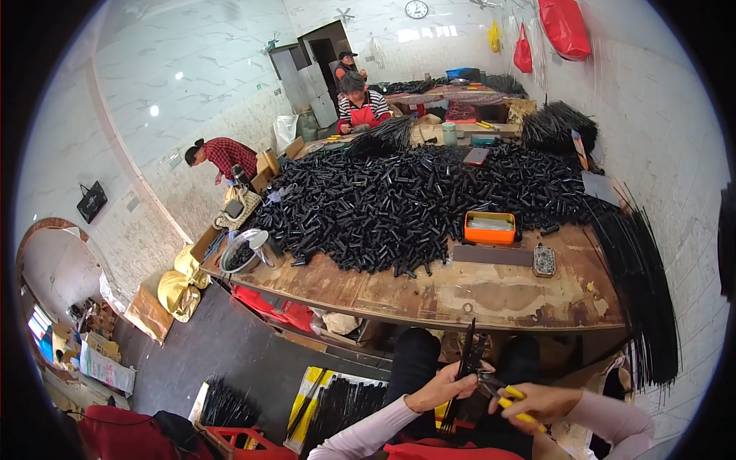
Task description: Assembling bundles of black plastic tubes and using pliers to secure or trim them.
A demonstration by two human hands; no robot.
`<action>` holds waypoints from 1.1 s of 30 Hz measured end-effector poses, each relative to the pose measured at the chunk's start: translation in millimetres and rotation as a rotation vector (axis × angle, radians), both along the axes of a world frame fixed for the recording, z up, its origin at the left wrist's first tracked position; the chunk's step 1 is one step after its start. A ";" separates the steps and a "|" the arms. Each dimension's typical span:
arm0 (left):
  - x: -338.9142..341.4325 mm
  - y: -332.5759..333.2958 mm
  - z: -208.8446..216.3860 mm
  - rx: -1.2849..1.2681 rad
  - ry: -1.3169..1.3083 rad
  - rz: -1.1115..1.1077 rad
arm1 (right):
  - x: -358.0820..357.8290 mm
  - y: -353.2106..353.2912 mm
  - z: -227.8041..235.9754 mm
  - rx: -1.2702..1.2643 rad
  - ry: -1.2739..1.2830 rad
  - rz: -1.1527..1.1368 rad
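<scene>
Above my lap, my left hand [443, 388] is closed round several thin black rods [451, 415]; they stand nearly upright and stick out above and below the fingers. My right hand [546, 404] grips yellow-handled pliers [515, 392]. The jaws of the pliers meet the rods close to my left fingertips; whether they pinch anything there is too small to tell. Just in front of my hands is the worn edge of a wooden table [429, 303]. A heap of short black tubular pieces [383, 199] covers much of its top.
On the table stand an orange box [491, 228], a small clear container of tiny parts [544, 261] and a metal bowl [239, 259]. Long black rods [644, 299] hang off the right edge. Bundles of black rods [349, 410] lie at lower left. Other people work farther back.
</scene>
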State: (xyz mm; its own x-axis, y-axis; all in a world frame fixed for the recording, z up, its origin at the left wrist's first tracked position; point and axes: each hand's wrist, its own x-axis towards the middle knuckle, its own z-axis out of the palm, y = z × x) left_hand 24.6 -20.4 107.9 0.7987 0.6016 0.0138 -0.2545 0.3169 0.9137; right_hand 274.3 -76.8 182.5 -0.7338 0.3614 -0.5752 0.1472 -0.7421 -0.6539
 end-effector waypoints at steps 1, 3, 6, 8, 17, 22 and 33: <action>0.0 1.6 -1.3 0.008 -0.001 -0.024 | -6.7 -2.8 0.7 0.172 -0.113 0.017; 4.5 0.8 -5.0 0.010 0.010 0.027 | -4.6 -10.1 -10.1 0.917 -0.449 -0.084; 11.0 -6.8 -3.1 -0.018 0.063 0.158 | -11.4 -8.7 -16.1 1.773 -0.859 -0.224; 15.1 -5.5 -0.5 -0.038 0.089 0.240 | -9.2 -7.7 -13.7 1.678 -0.893 -0.180; 10.1 8.5 -9.5 0.024 0.073 0.145 | -2.0 12.0 11.4 1.307 -0.791 0.036; 0.3 -10.9 -8.7 -0.021 0.055 0.188 | -18.0 19.7 46.2 0.712 -0.745 0.247; -8.2 10.6 4.0 0.036 0.107 0.253 | -30.6 12.3 6.0 0.673 -0.537 -0.111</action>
